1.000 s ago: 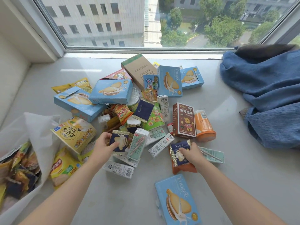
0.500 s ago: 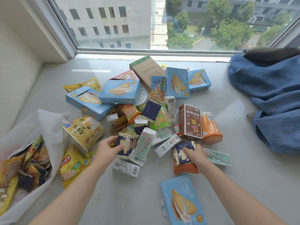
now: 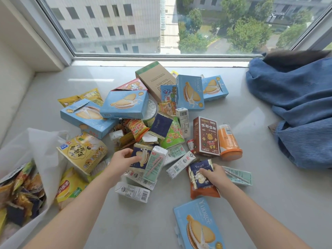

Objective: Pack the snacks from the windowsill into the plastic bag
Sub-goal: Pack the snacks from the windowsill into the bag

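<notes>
Plastic bag (image 3: 41, 151) at 9 o'clock part-filled; most snacks remain on windowsill (image 3: 233, 177). Left hand (image 3: 120, 163) pinches navy biscuit packet (image 3: 141, 157); right hand (image 3: 213, 175) grips second navy packet (image 3: 198, 174).

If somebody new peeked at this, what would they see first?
Probably the big jumble of snack boxes and packets piled in the middle of the windowsill. Next, the two hands reaching in: the left hand holds a dark blue packet, and the right hand holds another dark blue packet. At the far left, a plastic bag sits partly filled.
</notes>
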